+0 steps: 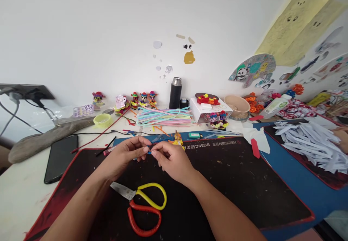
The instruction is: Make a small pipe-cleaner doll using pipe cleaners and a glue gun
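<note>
My left hand (133,151) and my right hand (174,160) meet above the dark desk mat (231,183). Thumb and fingers of both hands pinch a small, thin blue piece (149,152), mostly hidden by the fingertips; its exact kind cannot be made out. Below the hands, a pair of scissors (132,199) with one yellow and one red handle lies on the mat, blades toward the left. A small yellow figure (178,139) is just behind my right hand.
Behind the mat lie a bundle of pastel strips (164,117), a black thermos (175,93) and several small colourful figures (143,99). A phone (61,159) and a yellow bowl (102,120) are at left. White paper strips (312,143) are heaped at right.
</note>
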`<state>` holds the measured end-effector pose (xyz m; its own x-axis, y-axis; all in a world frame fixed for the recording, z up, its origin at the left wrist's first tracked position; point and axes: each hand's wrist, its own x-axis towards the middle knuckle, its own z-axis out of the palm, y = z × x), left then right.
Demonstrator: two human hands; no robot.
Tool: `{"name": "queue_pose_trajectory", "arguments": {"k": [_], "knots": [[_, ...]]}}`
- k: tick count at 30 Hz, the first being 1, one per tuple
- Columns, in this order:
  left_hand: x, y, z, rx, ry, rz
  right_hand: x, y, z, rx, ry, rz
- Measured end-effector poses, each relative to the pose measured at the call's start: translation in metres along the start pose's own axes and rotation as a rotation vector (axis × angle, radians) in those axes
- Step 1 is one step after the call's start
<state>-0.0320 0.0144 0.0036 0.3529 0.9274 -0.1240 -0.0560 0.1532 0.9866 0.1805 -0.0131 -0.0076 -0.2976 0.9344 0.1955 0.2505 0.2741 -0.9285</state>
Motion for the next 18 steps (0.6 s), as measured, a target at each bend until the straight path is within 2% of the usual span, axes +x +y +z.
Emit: {"name": "queue_pose_trajectory", "arguments": {"k": [12,18], "knots": [[-0.001,0.0026,0.0015,-0.005,0.005,-0.013,-0.0001,0.0006,0.0002,0.041,-0.048,-0.002],[-0.0015,0.0038,0.0021,0.02,-0.012,-0.017,-0.0008,-0.0003,-0.0009,-0.01,-0.078,-0.018]]}}
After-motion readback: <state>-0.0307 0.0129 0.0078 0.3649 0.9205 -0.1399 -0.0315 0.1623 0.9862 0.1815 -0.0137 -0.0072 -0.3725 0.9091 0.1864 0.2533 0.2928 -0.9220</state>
